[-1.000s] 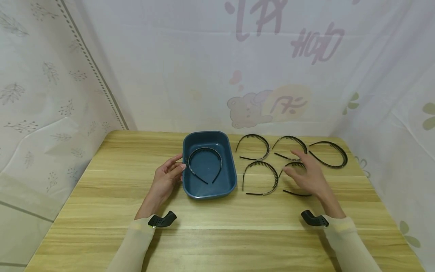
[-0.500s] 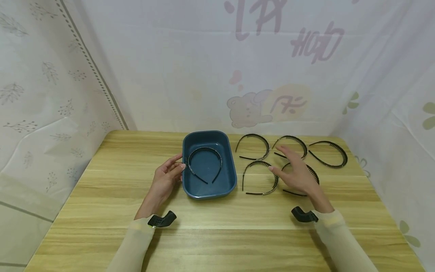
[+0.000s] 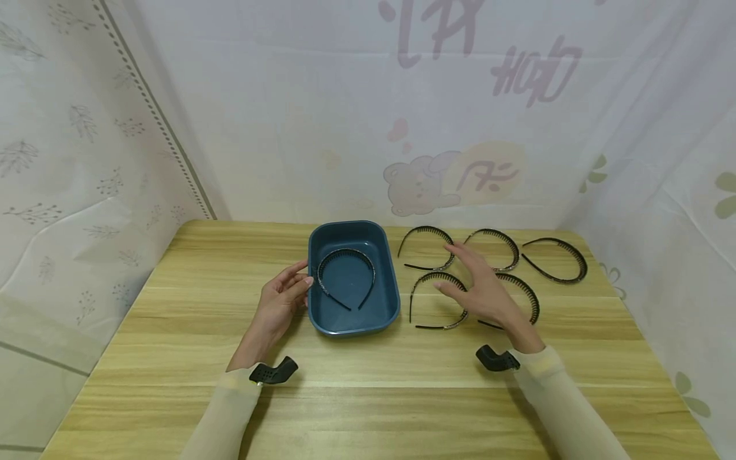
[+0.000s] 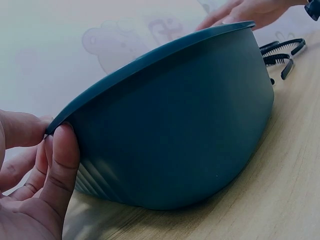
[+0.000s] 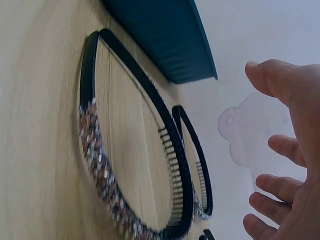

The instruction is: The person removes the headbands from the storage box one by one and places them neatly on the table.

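My left hand (image 3: 282, 303) pinches the left rim of a dark blue plastic basin (image 3: 393, 281), its thumb over the edge and fingers below, as the left wrist view shows. Inside the basin lies one black toothed headband (image 3: 347, 251). My right hand (image 3: 482, 289), fingers spread and holding nothing, is above the headbands on the table. It partly covers the front left headband (image 3: 411, 300) and the front right headband (image 3: 537, 300) in the head view. In the right wrist view, a headband (image 5: 102, 172) with glittery stones lies below the open fingers.
Along the back of the wooden table (image 3: 368, 409) lie a left headband (image 3: 428, 228), a middle headband (image 3: 506, 237) and a right headband (image 3: 583, 263). A pale printed curtain (image 3: 287, 128) hangs behind and at both sides.
My right hand has moved left over the headbands toward the basin, uncovering much of the front right headband. The left hand and the basin have stayed in place.
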Demonstrator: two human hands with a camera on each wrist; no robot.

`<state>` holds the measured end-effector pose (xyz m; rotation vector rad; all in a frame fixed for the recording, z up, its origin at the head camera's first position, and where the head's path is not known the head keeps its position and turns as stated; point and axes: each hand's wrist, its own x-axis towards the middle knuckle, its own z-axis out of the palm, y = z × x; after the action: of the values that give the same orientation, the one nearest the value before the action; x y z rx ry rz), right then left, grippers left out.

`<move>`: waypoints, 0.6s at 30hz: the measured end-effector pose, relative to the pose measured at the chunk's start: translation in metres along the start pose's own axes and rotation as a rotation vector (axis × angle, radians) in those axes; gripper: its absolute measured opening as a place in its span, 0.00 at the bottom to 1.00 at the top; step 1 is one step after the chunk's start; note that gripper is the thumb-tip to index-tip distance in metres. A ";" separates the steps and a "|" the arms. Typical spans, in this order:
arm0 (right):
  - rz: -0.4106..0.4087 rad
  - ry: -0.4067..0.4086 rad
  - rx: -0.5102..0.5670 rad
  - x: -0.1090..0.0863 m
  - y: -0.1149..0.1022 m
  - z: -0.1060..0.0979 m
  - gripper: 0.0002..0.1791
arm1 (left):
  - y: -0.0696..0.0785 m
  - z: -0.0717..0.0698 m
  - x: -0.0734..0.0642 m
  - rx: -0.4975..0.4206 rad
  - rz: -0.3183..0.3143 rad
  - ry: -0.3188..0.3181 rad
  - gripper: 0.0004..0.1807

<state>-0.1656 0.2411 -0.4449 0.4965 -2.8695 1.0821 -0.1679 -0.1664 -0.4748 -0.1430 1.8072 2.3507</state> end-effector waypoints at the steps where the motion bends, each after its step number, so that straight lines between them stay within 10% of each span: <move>1: -0.003 -0.005 0.007 0.001 -0.002 0.001 0.44 | 0.000 0.000 0.000 0.002 0.000 0.000 0.29; 18: -0.024 -0.072 0.021 0.026 -0.034 0.020 0.46 | 0.000 -0.001 0.000 -0.003 -0.002 0.004 0.29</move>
<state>-0.1779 0.1969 -0.4346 0.5816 -2.9083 1.1150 -0.1682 -0.1669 -0.4754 -0.1504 1.8045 2.3538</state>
